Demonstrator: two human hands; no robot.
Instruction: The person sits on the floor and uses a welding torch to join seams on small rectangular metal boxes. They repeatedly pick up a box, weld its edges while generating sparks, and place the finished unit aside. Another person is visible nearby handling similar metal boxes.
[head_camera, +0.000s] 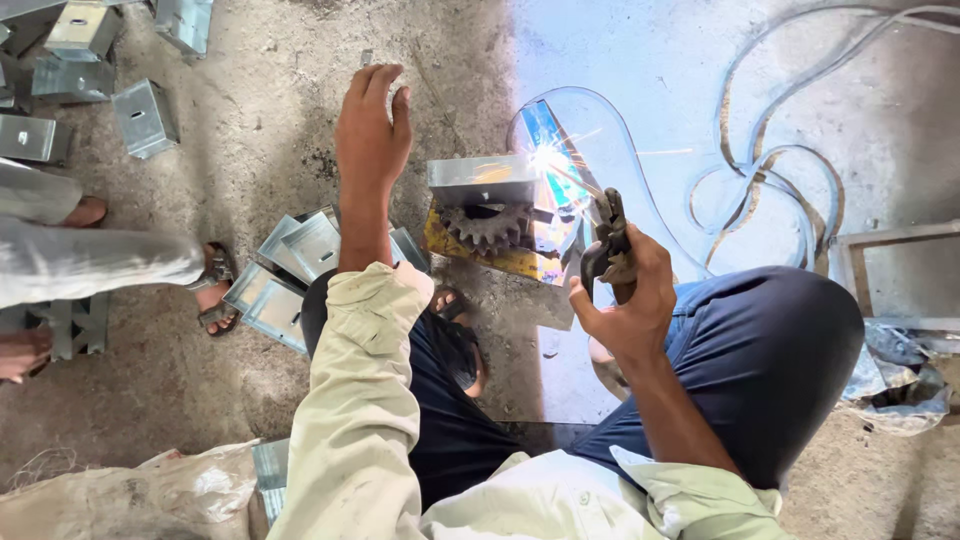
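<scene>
I cannot make out the joint at the welding arc (545, 158); glare washes out that corner of the metal box (482, 180). My right hand (625, 300) covers the grip of the electrode holder (608, 240). The gear (488, 226) is half hidden under the box. The bystander's legs (90, 260) are cut off at the left edge, and the metal boxes (80, 30) at the top edge.

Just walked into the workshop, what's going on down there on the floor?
A person crouches on the floor, welding. The right hand grips an electrode holder, its tip sparking against a metal box set above a gear. The left hand is raised, open, touching nothing. More boxes lie nearby.
</scene>
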